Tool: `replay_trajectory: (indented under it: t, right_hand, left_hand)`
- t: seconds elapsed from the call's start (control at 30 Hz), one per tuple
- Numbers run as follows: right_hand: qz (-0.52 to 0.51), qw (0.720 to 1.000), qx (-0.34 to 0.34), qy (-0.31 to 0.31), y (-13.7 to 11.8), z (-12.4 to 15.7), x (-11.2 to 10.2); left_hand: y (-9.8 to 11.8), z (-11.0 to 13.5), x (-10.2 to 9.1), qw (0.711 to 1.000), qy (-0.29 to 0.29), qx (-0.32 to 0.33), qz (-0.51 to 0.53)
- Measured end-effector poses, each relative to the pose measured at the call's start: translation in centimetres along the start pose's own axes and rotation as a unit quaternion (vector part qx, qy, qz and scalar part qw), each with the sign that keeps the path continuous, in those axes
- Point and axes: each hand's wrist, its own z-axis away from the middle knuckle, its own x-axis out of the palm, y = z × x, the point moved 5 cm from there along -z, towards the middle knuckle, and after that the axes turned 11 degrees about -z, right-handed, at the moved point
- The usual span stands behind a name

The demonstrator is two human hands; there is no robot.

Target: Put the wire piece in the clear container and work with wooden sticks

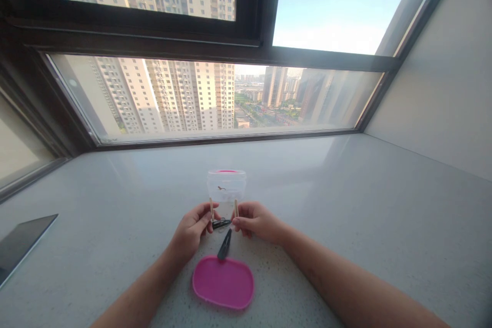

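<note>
The left hand [195, 223] pinches one slim beige strip [211, 210], the right hand [254, 219] a matching beige strip [236, 208]; beyond them stands a clear plastic tub [226, 182].

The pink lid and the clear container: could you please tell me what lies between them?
In the head view, a dark clip lies by the pink lid; beyond it, more dark clip-like pieces lie between the left hand and right hand.
</note>
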Motion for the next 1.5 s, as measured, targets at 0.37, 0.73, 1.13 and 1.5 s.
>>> replay_trajectory:
  t: [0.37, 0.73, 1.13, 1.5]
  right_hand:
    - [0.018, 1.000, 0.000, 0.007, 0.33, -0.11, -0.05]
    - [0.045, 0.999, -0.017, 0.011, -0.05, -0.20, -0.10]
    - [0.014, 1.000, -0.023, 0.000, 0.17, -0.42, 0.01]
    - [-0.042, 0.999, 0.002, 0.014, 0.62, -0.61, -0.12]
  left_hand:
    - [-0.13, -0.01, -0.26, 0.998, 0.014, 0.003, -0.068]
    - [-0.32, 0.17, -0.37, 0.995, 0.017, -0.002, -0.097]
    - [-0.17, 0.27, -0.05, 1.000, -0.007, -0.022, -0.008]
    - [-0.01, 0.14, -0.06, 1.000, 0.000, -0.020, 0.005]
